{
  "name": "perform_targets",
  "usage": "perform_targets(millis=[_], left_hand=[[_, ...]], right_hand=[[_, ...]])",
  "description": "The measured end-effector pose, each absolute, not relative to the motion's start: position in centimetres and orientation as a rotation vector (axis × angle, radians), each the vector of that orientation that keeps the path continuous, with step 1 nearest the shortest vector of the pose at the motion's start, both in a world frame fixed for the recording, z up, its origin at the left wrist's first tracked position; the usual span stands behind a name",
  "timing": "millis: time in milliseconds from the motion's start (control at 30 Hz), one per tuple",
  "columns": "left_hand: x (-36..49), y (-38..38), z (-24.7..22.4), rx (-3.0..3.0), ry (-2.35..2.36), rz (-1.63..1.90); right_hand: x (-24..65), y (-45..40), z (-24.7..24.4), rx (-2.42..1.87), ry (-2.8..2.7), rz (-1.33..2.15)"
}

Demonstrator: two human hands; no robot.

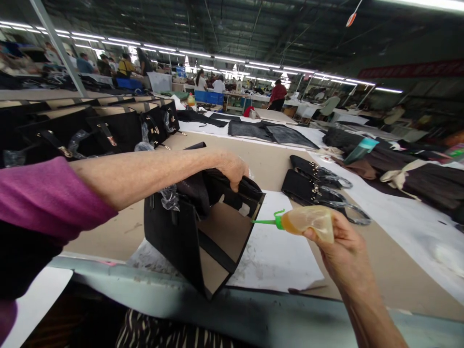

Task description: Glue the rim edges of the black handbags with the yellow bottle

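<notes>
A black handbag (172, 241) with a beige inner face lies tilted at the table's front edge, its open side toward me. My left hand (232, 166) reaches over it with the fingers curled down on the bag's far upper edge. Part of those fingers is hidden behind the black material. In my right hand (344, 237) is a soft, squeezable glue bottle (306, 222) holding amber liquid. Its thin green nozzle points left, and the tip is at the bag's right edge; whether it touches I cannot tell. Clear plastic wrap (169, 198) covers the bag's handle.
Several black handbags (119, 128) stand in rows at the left. Black handle pieces (308, 186) in plastic lie to the right on the beige board (362, 251). Flat black panels (271, 133) and a teal bottle (360, 150) are farther back. Other people work in the background.
</notes>
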State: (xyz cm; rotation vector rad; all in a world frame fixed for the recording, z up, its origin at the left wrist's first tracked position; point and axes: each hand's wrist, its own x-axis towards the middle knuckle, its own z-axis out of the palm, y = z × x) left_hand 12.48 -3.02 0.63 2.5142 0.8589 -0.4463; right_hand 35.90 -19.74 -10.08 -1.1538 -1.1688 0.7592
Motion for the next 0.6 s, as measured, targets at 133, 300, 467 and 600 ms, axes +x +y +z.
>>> perform_targets(millis=[133, 300, 467, 600], left_hand=[[12.6, -3.3, 0.7, 2.532, 0.919, -0.566], [12.6, -4.1, 1.1, 2.551, 0.991, -0.568], [12.6, -4.8, 1.4, 2.561, 1.015, -0.575], [12.7, -5.1, 1.3, 2.577, 1.05, -0.545]], right_hand=[[35.5, -20.4, -10.8, -1.172, -1.151, 0.788], [35.3, -21.3, -12.2, -1.22, -1.14, 0.822], [34.9, -22.0, -13.5, -1.245, -1.111, 0.869], [34.6, -22.6, -14.3, -1.276, -1.111, 0.881]])
